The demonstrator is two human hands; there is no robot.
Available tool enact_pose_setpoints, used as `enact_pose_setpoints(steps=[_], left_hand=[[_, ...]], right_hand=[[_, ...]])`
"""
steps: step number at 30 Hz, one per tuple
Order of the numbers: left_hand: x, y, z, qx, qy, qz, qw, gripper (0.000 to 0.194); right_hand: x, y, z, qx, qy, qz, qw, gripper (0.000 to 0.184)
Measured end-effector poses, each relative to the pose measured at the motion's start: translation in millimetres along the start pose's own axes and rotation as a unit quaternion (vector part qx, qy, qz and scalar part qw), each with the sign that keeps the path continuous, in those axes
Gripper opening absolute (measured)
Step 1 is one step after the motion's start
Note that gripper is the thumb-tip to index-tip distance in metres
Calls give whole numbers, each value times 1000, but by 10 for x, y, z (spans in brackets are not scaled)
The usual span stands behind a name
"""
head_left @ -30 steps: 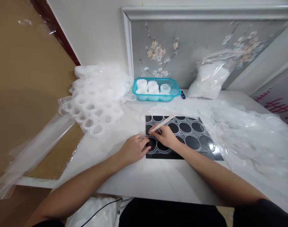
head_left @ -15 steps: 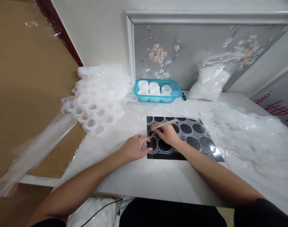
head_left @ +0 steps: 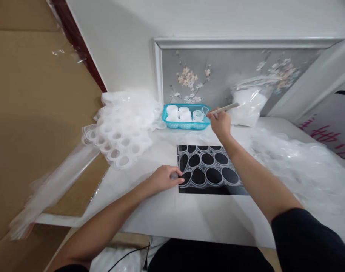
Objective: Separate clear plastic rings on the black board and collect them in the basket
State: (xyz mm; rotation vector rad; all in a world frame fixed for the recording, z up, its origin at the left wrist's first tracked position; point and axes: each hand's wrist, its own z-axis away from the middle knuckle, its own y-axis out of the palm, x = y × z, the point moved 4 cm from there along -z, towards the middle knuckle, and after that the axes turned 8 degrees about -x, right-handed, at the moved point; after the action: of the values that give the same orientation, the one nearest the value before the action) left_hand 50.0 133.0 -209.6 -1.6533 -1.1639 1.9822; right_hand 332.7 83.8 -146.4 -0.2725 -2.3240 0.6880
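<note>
My right hand (head_left: 222,122) is closed around a slim white pen-like stick (head_left: 225,108); its exact kind is unclear. By its fingertips a thin white ring (head_left: 205,109) shows over the right end of a turquoise basket (head_left: 186,127), which contains stacks of white rings (head_left: 172,111). On the table a black mat (head_left: 212,190) lies under a clear sheet of ring outlines (head_left: 199,176). My left hand (head_left: 165,177) rests at the sheet's left edge, thumb and forefinger closed on it. The forearm covers the mat's right side.
A heap of white ring-cut sheets (head_left: 124,121) stands at the left, beside cardboard (head_left: 42,113). Loose clear plastic scraps (head_left: 297,166) spread over the right side. A filled plastic bag (head_left: 248,107) leans at the back against a framed floral picture (head_left: 217,68).
My right hand has gone from the sheet up and away to the basket, carrying the stick and a thin ring. My left hand stays at the sheet's edge. The view has tilted up slightly.
</note>
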Motion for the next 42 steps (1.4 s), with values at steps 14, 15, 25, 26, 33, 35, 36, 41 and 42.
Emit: enact_pose_setpoints(steps=[14,15,25,26,33,35,36,41,42], left_hand=[[-307,319,-87,-66,238,-165,955,53],[-296,348,-91,-51,242,-179,952,53],[-171,480,-100,-60,312,-256,913,61],[-168,488,-99,-60,312,-259,912,61],[-151,502,-93,-55,309,-266,912,60],[-149,503,-93,-55,306,-265,913,60],[-151,504,-93,-55,305,-264,913,60],[-181,503,-106,-69,307,-241,918,60],[-186,501,-110,-72,305,-237,920,59]], right_hand=[[-48,-160,1478,241,52,-238,940,21],[-31,-143,1489,247,51,-245,936,21],[-44,-110,1498,261,31,-234,936,18],[-45,-108,1501,260,29,-231,937,17],[-69,-96,1514,264,40,-243,932,18],[-72,-93,1518,269,42,-245,930,19],[-73,-93,1519,272,41,-243,930,19],[-62,-108,1520,276,33,-227,933,18],[-60,-110,1521,277,31,-225,934,18]])
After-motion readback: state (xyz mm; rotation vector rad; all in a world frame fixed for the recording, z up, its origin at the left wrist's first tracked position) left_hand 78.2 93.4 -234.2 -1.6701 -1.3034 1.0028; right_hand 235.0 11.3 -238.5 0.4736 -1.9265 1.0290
